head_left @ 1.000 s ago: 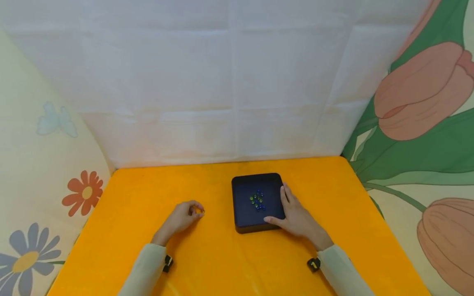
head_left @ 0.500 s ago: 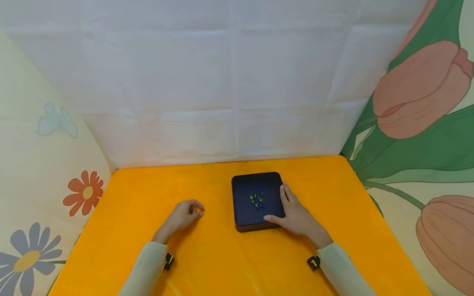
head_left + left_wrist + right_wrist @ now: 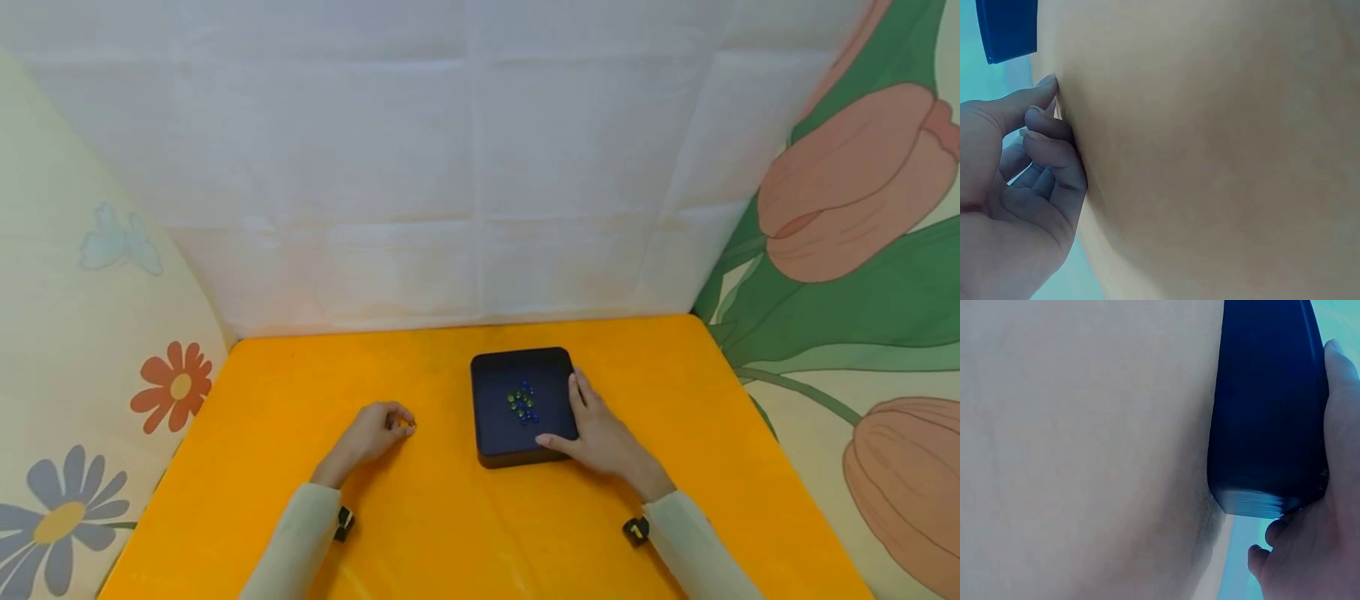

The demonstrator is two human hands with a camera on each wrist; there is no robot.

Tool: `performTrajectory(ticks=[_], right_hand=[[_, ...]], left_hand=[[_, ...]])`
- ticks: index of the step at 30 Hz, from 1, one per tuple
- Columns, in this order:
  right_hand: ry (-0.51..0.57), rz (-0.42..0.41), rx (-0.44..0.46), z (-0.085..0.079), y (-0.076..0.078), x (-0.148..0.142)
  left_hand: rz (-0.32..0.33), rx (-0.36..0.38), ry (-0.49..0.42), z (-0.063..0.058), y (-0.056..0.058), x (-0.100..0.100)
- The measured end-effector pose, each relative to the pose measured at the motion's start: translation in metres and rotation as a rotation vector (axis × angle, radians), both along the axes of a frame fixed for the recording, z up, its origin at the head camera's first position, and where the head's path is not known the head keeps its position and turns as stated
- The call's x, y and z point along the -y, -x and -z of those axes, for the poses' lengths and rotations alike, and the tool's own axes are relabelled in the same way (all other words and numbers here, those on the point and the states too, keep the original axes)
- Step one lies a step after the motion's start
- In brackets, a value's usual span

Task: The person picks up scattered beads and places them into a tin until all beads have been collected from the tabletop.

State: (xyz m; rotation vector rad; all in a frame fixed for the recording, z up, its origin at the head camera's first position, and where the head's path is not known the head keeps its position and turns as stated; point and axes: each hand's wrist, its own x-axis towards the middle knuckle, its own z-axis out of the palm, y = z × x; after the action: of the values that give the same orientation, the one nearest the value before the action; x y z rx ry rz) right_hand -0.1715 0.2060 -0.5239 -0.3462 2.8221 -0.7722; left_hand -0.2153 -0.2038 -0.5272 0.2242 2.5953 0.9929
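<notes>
Toward the left of the yellow table, my left hand (image 3: 369, 433) pinches a tiny glassy piece (image 3: 412, 424), probably a marble, between thumb and fingertips, low over the surface. The fingers hide most of it; the left wrist view does not show it clearly. A square black tray (image 3: 517, 458) stands right of centre. Several green and blue marbles (image 3: 522, 402) lie clustered on its floor. My right hand (image 3: 606, 439) holds the tray's near right corner, thumb over the near rim and fingers along the right side. The right wrist view shows the tray's dark wall (image 3: 1266, 412) against that hand.
A yellow cloth (image 3: 450, 533) covers the table. A white sheet (image 3: 375, 167) hangs behind its far edge. Floral panels stand at both sides, with an orange flower (image 3: 178, 386) on the left and tulips (image 3: 847, 183) on the right.
Almost nothing differs. The left hand's fingertips shift very slightly around the small piece, while the right hand stays on the tray and the marbles keep their places.
</notes>
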Motion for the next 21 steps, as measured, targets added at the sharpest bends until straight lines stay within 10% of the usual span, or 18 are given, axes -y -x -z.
performTrajectory(ticks=[21], right_hand=[[0.005, -0.001, 0.015, 0.0017, 0.0018, -0.0009]], left_hand=[[0.106, -0.009, 0.009, -0.0073, 0.0022, -0.0031]])
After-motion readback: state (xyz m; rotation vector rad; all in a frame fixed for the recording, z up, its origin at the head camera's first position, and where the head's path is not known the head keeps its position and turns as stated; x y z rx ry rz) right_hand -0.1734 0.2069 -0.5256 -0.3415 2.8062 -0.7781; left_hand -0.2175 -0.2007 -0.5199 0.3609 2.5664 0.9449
